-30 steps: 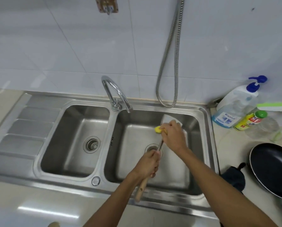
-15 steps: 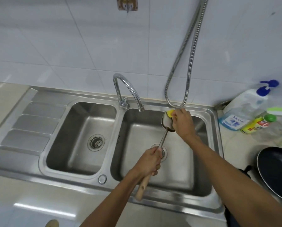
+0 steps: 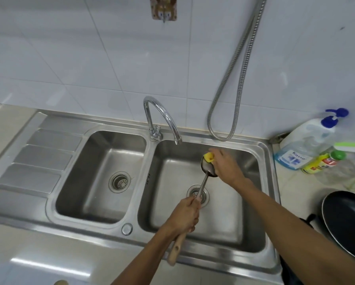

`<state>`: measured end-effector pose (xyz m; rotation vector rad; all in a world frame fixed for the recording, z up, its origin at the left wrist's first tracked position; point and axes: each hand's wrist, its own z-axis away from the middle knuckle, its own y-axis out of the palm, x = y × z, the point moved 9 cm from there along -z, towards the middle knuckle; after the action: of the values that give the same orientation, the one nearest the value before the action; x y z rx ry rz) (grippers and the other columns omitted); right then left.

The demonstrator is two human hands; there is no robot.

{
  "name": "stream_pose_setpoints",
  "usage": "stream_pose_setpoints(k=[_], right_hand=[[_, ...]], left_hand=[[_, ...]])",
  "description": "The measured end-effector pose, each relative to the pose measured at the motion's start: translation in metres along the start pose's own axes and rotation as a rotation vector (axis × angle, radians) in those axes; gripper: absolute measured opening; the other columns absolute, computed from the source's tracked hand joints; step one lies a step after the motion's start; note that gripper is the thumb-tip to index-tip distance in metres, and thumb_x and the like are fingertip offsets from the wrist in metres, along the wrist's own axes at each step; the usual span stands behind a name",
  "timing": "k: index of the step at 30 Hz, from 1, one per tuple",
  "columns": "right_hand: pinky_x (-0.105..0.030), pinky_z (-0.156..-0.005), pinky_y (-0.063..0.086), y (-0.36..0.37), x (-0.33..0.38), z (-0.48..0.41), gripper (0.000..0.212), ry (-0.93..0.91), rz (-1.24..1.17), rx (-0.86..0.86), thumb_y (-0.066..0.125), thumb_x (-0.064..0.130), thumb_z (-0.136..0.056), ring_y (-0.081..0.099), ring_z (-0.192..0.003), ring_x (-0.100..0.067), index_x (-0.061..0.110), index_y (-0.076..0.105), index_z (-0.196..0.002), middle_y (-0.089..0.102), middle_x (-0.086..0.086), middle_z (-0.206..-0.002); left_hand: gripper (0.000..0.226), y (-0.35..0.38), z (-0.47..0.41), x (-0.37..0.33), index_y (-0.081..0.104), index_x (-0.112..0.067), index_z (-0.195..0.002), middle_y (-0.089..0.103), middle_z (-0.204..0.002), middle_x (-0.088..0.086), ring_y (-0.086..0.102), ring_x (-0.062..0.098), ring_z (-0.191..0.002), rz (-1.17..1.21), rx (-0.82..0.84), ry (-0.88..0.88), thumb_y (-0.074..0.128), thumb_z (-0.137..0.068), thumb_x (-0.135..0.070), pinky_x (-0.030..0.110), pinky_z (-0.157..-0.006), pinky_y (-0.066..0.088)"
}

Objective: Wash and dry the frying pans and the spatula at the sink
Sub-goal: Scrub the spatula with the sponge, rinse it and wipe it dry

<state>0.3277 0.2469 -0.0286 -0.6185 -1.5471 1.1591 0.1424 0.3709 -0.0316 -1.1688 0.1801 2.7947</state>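
Over the right basin of the steel double sink (image 3: pixel 267 182), my left hand (image 3: pixel 185 214) grips the wooden handle of a metal spatula (image 3: pixel 203 182). Its blade points away from me toward the back of the basin. My right hand (image 3: pixel 224 163) holds a yellow sponge (image 3: pixel 209 156) pressed on the far end of the blade and hides part of it. A black frying pan (image 3: pixel 347 225) sits on the counter at the right edge. No water runs from the tap (image 3: pixel 162 118).
Dish soap bottles (image 3: pixel 308 149) and a clear bottle stand on the counter at the back right. A dark cloth (image 3: pixel 308 221) lies between sink and pan. A metal shower hose (image 3: pixel 236 79) hangs down the tiled wall. The left basin and draining board hold nothing.
My right hand with the sponge has slid along the blade toward its far end, away from me. My left hand keeps its grip on the handle. The view has shifted leftward.
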Motion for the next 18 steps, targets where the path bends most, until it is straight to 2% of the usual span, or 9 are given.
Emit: stream_pose_setpoints(k=[2,5,7,9,11,13,16,18], right_hand=[[-0.044,-0.091,0.049,0.001,-0.007,-0.002,0.034,0.088,0.044,0.005,0.065,0.008,-0.089,0.052,-0.106,-0.037,0.010,0.063,-0.123,0.051,-0.017,-0.117],[-0.045,-0.101,0.046,0.009,0.012,0.004,0.030,0.021,0.034,0.008,0.061,0.011,-0.093,0.046,-0.114,-0.036,0.013,0.063,-0.122,0.042,-0.016,-0.129],[-0.048,-0.105,0.044,0.019,0.016,0.003,0.039,-0.003,0.050,0.109,0.061,0.017,-0.094,0.042,-0.124,-0.040,0.014,0.055,-0.133,0.029,-0.019,-0.147],[-0.045,-0.108,0.039,0.026,0.015,0.000,0.052,-0.023,0.095,0.272,0.066,0.021,-0.091,0.037,-0.134,-0.042,0.012,0.048,-0.138,0.017,-0.019,-0.157],[-0.036,-0.107,0.037,0.023,0.018,-0.001,0.055,-0.087,0.110,0.357,0.072,0.020,-0.086,0.037,-0.137,-0.037,0.009,0.050,-0.135,0.021,-0.017,-0.157],[-0.032,-0.101,0.041,0.016,0.024,0.001,0.051,-0.163,0.087,0.348,0.070,0.014,-0.088,0.044,-0.130,-0.031,0.008,0.053,-0.136,0.031,-0.013,-0.153],[-0.034,-0.092,0.049,0.010,0.021,0.004,0.042,-0.176,0.046,0.258,0.061,0.006,-0.093,0.055,-0.114,-0.031,0.010,0.059,-0.135,0.046,-0.012,-0.139],[-0.040,-0.090,0.052,0.013,0.020,0.006,0.045,-0.172,0.089,0.215,0.066,0.003,-0.087,0.058,-0.108,-0.032,0.011,0.061,-0.131,0.052,-0.011,-0.129]], left_hand=[[0.025,0.001,-0.001,-0.001,0.047,-0.017,-0.090,0.035,-0.054,-0.008,0.028,0.008,-0.043,0.004,-0.009,0.003,0.037,-0.108,-0.030,0.021,-0.041,0.024],[0.026,-0.003,-0.007,-0.008,0.047,-0.016,-0.090,0.035,-0.052,-0.010,0.028,0.008,-0.043,-0.017,-0.023,0.028,0.037,-0.108,-0.033,0.020,-0.041,0.025],[0.027,-0.011,-0.010,-0.011,0.047,-0.016,-0.090,0.035,-0.051,-0.010,0.029,0.007,-0.042,-0.045,-0.028,0.023,0.039,-0.108,-0.034,0.020,-0.040,0.026],[0.027,-0.019,-0.012,-0.008,0.048,-0.016,-0.088,0.036,-0.050,-0.010,0.029,0.008,-0.041,-0.058,-0.017,-0.001,0.040,-0.107,-0.033,0.021,-0.040,0.026],[0.029,-0.024,-0.012,-0.005,0.049,-0.016,-0.087,0.035,-0.050,-0.010,0.027,0.008,-0.041,-0.046,-0.003,-0.016,0.040,-0.108,-0.034,0.020,-0.040,0.025],[0.030,-0.023,-0.011,-0.007,0.047,-0.016,-0.086,0.034,-0.050,-0.010,0.027,0.007,-0.041,-0.022,0.014,-0.013,0.040,-0.109,-0.034,0.019,-0.039,0.024],[0.029,-0.020,-0.009,-0.012,0.047,-0.015,-0.086,0.034,-0.051,-0.010,0.027,0.007,-0.041,0.004,0.031,0.005,0.040,-0.109,-0.032,0.018,-0.038,0.025],[0.029,-0.016,-0.007,-0.011,0.048,-0.015,-0.087,0.035,-0.051,-0.010,0.028,0.006,-0.042,0.012,0.033,0.011,0.040,-0.109,-0.032,0.019,-0.038,0.026]])
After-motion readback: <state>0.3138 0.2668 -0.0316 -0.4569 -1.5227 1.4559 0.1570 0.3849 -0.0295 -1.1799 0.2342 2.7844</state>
